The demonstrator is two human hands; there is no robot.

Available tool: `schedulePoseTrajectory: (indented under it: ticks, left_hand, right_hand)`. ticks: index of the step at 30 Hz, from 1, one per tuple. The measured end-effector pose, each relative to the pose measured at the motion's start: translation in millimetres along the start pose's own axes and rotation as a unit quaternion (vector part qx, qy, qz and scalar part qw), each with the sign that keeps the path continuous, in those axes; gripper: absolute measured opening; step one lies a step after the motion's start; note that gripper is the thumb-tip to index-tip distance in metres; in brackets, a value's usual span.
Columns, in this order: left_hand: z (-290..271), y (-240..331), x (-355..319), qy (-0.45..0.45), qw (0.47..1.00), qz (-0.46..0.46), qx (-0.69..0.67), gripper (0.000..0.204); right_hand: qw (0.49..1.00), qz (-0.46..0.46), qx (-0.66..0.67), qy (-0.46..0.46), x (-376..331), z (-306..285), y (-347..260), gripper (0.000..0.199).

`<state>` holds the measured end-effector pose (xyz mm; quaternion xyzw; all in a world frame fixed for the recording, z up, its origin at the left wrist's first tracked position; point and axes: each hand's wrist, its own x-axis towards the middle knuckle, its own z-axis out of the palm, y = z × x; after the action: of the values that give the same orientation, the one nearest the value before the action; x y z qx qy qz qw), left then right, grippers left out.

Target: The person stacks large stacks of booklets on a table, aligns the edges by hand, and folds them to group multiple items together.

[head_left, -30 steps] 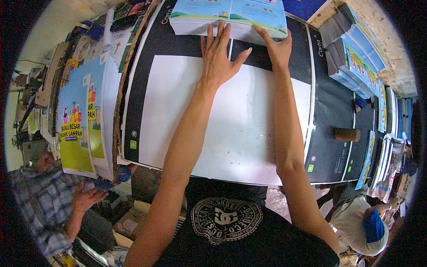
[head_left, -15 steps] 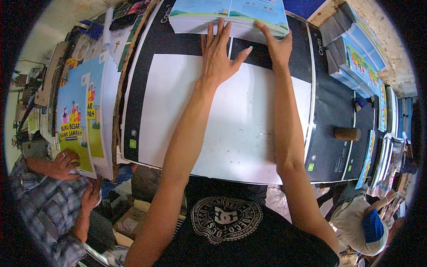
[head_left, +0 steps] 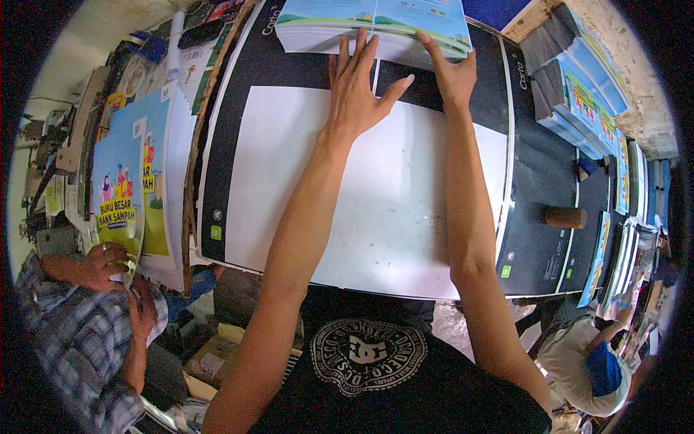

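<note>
A thick stack of printed sheets (head_left: 376, 36), light blue and green on top with white edges, lies at the far side of the table. My left hand (head_left: 358, 98) is open at its near edge, fingers stretched out toward the stack and fingertips touching it; the thumb points off to the right. At the stack's near right corner is my right hand (head_left: 454, 76), open, with the thumb on the near edge and the fingers along the right side, partly hidden. Under my forearms lies a large white sheet (head_left: 361, 210) on black board (head_left: 296, 76).
On the left, a person's hand (head_left: 105, 266) handles blue-green printed covers (head_left: 119, 173). To the right stand stacks of printed sheets (head_left: 578, 108) and a brown cylinder (head_left: 565, 217) on black board. Another person in a light cap (head_left: 589, 372) is at the lower right.
At the left, the other person's hands have shifted and the lower edge of the front cover now bends up. The sheet stack and my own hands have hardly moved.
</note>
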<state>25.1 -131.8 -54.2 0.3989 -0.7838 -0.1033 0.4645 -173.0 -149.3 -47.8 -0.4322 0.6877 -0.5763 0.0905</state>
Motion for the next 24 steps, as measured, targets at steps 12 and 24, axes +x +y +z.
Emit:
schedulePoseTrajectory:
  ticks: [12,24]
  left_hand:
    - [3,-4,1,0.009,1.000,0.005,0.012,0.093]
    - [3,-4,0,0.013,1.000,0.014,0.016,0.091]
  right_hand:
    - [0.998,-0.037,-0.041,0.010,-2,0,1,0.087]
    - [1.000,-0.010,-0.001,0.024,-6,2,-7,0.089]
